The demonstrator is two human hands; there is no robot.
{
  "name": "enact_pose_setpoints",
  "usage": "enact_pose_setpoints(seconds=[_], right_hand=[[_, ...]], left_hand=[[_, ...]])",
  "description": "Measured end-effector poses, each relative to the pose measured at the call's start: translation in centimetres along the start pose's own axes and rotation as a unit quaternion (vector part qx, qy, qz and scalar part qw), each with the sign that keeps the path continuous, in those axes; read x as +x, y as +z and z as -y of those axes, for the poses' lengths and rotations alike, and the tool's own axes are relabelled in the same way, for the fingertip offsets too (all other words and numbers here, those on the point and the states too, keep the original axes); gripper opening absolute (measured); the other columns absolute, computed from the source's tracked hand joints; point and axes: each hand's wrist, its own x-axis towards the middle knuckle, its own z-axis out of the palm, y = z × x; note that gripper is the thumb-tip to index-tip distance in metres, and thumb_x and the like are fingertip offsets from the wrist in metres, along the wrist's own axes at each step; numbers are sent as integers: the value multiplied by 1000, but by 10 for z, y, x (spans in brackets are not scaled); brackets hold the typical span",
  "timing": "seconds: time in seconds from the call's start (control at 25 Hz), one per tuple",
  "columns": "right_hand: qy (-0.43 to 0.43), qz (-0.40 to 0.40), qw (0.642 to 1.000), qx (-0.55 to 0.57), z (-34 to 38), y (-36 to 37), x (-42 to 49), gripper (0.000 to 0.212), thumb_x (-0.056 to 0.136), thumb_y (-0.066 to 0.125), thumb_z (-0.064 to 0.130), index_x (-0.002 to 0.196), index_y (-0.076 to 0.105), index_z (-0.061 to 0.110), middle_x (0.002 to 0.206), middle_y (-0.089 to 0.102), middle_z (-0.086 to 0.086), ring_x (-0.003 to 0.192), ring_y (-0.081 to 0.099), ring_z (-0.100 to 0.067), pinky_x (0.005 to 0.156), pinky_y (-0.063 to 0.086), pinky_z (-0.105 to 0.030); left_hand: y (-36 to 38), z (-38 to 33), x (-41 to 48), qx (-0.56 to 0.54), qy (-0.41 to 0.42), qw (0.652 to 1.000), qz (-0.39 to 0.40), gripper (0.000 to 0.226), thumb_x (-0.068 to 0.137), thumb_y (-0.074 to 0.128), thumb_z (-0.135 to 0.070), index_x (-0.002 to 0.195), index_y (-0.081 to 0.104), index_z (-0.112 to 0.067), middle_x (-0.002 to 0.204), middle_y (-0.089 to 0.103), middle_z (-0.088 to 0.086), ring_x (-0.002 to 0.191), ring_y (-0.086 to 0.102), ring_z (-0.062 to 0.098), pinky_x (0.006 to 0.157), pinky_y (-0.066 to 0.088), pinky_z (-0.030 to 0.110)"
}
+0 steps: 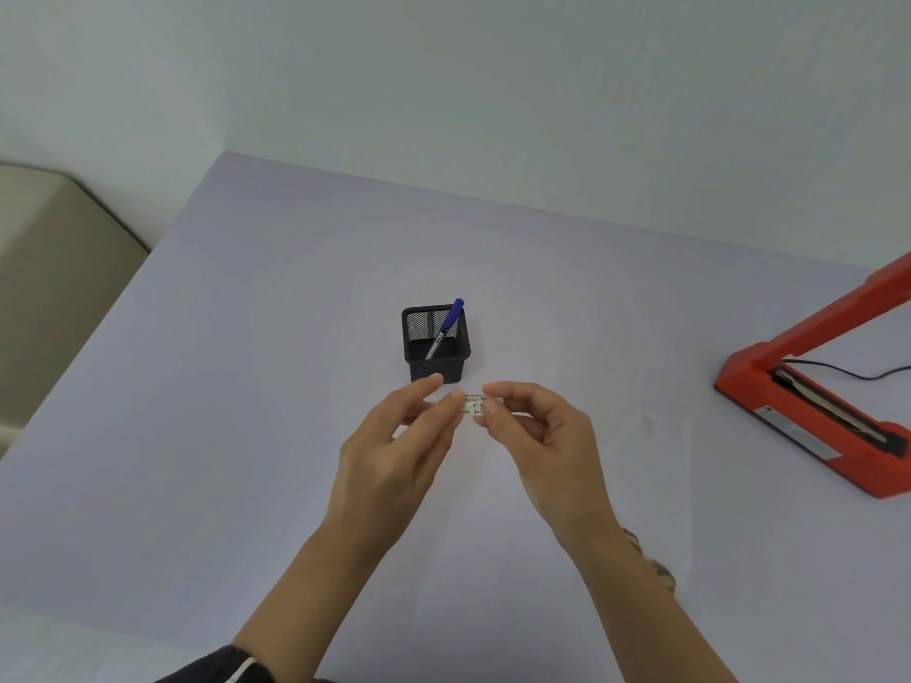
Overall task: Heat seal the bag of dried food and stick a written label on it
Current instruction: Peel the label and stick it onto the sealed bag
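Note:
A small white label with dark handwriting is pinched between both hands above the middle of the table. My left hand holds its left end with thumb and fingertips. My right hand grips its right end. Part of the label is hidden by the fingers. A clear bag of dried food lies on the table under my right forearm, and only brown bits along its edge show. The red heat sealer stands at the right edge with its arm raised.
A black mesh pen holder with a blue pen stands just beyond my hands. A black cable runs from the sealer to the right. The lilac table meets a white wall at the back, and a beige surface lies left.

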Motion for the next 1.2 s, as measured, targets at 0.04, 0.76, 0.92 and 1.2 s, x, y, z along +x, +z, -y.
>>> enact_pose_setpoints(seconds=[0.04, 0.76, 0.92, 1.2], right_hand=[[0, -1, 1000, -2, 0, 0, 0, 15, 85, 64, 13, 87, 68, 28, 77, 74, 15, 80, 72, -10, 73, 55, -17], [-9, 26, 1000, 9, 3, -2, -2, 19, 85, 63, 8, 86, 69, 26, 77, 75, 10, 78, 72, -12, 74, 55, -17], [-12, 29, 999, 14, 3, -4, -2, 18, 84, 63, 8, 86, 69, 25, 78, 75, 13, 79, 72, -12, 73, 55, -17], [1, 25, 1000, 11, 0, -4, -1, 15, 85, 63, 11, 90, 68, 25, 80, 75, 9, 81, 72, -14, 77, 56, -22]], left_hand=[[0, 0, 0, 1, 7, 1000, 1, 19, 86, 61, -14, 97, 73, -5, 103, 69, 15, 77, 63, 15, 71, 51, 19], [-11, -11, 16, -415, -402, 809, 106, 10, 80, 67, -14, 89, 70, -18, 86, 72, 0, 77, 65, 13, 70, 52, 18], [-17, -16, 20, -434, -430, 785, 100, 17, 73, 65, -25, 87, 70, -17, 79, 74, 1, 73, 67, 9, 67, 52, 14], [-15, -17, 19, -344, -387, 850, 98, 11, 88, 58, -18, 85, 68, -22, 82, 72, -3, 72, 67, 15, 64, 52, 21]])
